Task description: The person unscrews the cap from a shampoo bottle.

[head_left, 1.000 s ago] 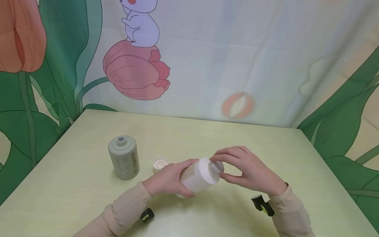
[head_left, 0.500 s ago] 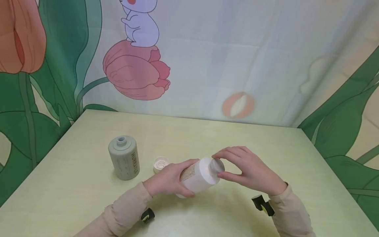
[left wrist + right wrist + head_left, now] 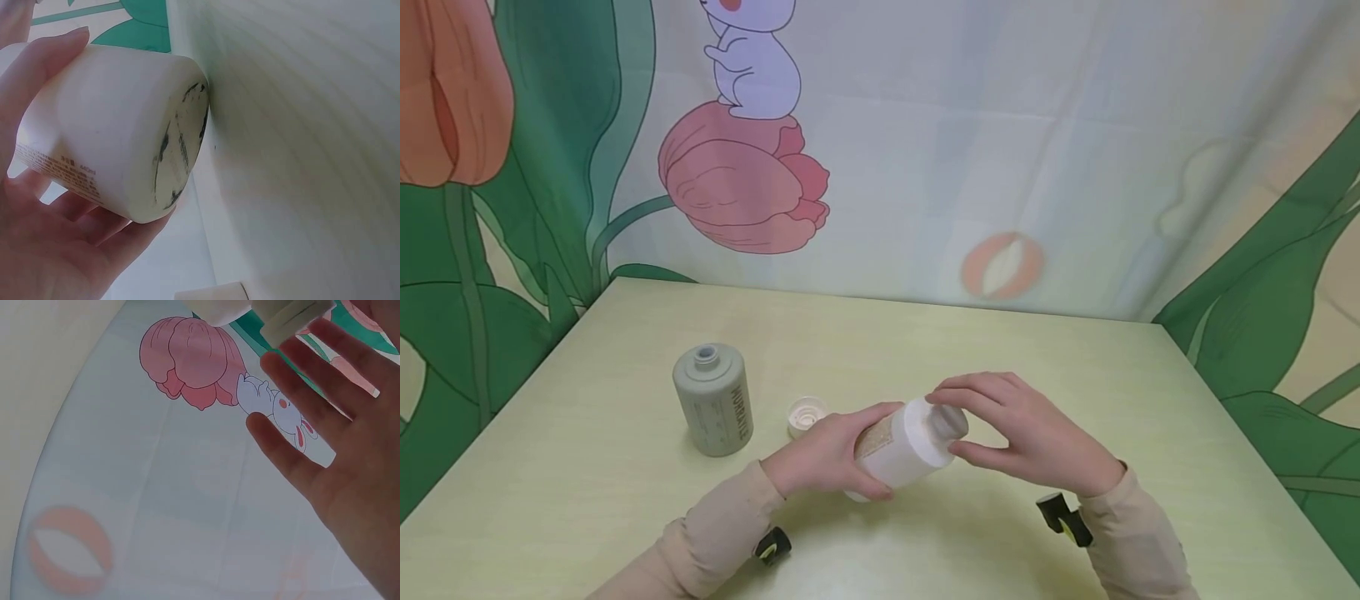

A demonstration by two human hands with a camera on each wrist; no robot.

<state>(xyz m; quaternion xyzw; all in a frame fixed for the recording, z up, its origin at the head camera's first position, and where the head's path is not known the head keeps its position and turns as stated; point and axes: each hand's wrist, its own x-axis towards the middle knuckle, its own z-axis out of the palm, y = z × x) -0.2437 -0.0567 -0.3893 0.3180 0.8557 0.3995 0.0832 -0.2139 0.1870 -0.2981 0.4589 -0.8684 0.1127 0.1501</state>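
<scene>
My left hand (image 3: 823, 452) grips a white bottle (image 3: 904, 457) round its body, tilted with its neck up to the right. The left wrist view shows black scuffs on the bottle's base (image 3: 180, 147), close to the tabletop. Over the pale screw cap (image 3: 953, 423) on the bottle's neck, my right hand (image 3: 1033, 429) has its fingertips on the upper side and its thumb on the lower side. In the right wrist view several fingers reach out fairly straight, two of them near the cap's ribbed edge (image 3: 294, 322).
A grey-green bottle (image 3: 715, 408) with an open neck stands upright at the left. Between it and my left hand lies a round white lid (image 3: 807, 413). Behind the pale table (image 3: 910, 333) hangs a cloth (image 3: 895, 167) printed with tulips and a rabbit.
My right fingers and thumb shift slightly round the cap, first toward its outer end, then back toward the bottle's shoulder. My left hand and the white bottle stay in place.
</scene>
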